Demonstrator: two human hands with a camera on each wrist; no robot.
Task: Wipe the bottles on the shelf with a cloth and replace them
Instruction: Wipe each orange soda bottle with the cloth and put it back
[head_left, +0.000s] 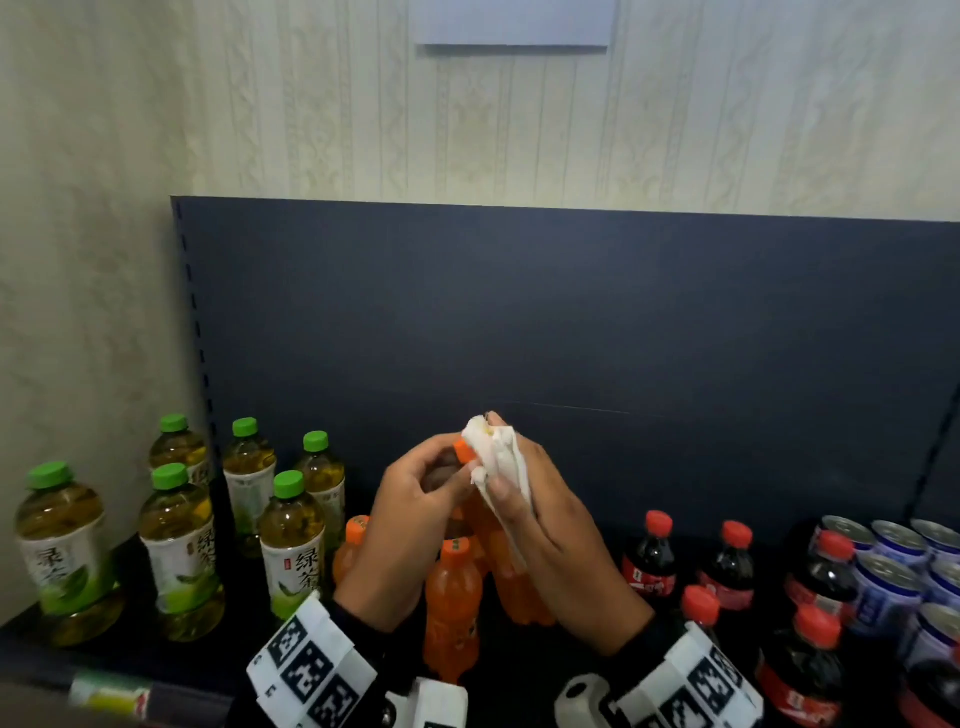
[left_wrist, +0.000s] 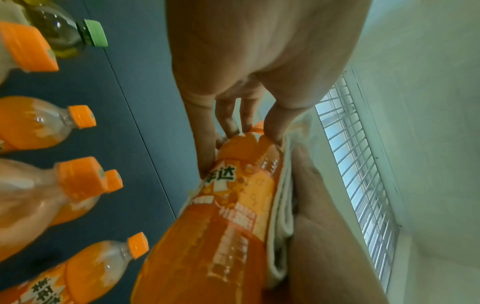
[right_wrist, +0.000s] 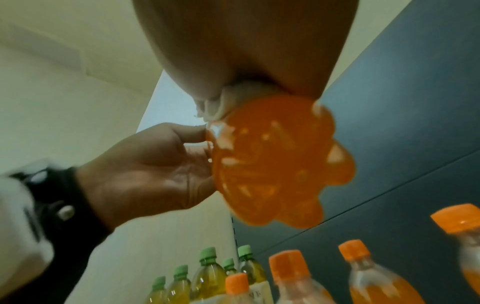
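While the left hand (head_left: 410, 499) grips the orange plastic soda bottle (left_wrist: 221, 216) by its neck above the dark shelf (head_left: 519, 665), the right hand (head_left: 540, 525) presses a white cloth (head_left: 498, 462) along its side; wiping seems underway, and next probably comes setting it back among the orange bottles.

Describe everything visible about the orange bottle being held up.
The orange bottle is clear plastic, full of orange drink, with an orange cap, a printed orange label and a lobed base. It is lifted off the shelf, roughly upright. The left hand grips its neck; the right hand presses a white cloth against its side and cap.
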